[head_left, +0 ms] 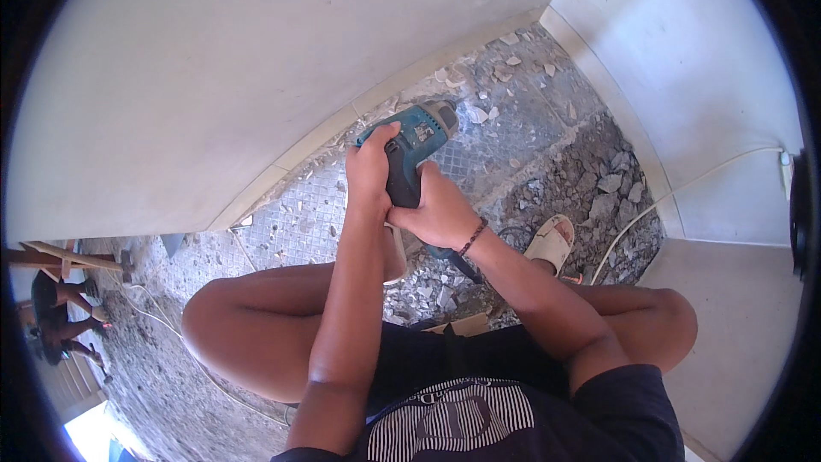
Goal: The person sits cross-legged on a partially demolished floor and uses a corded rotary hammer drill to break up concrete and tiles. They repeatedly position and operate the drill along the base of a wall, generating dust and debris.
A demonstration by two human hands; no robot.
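Note:
A teal and dark power drill (425,130) with a grey front end is held over the broken floor, pointing up and to the right, its tip by loose white chips. My left hand (372,164) closes on the rear of its body, thumb along the top. My right hand (440,210) wraps round the dark handle (402,175) with the fingers partly hidden. From below that hand a dark cord trails down between my legs. Old patterned tiles (312,210) lie under and left of the drill.
Walls with a tiled skirting (256,188) meet at a corner ahead. Rubble (603,192) is heaped at the right, near my sandalled foot (550,244). A white cable (727,167) runs from a wall socket to the floor. At far left another person (60,312) is near wooden pieces.

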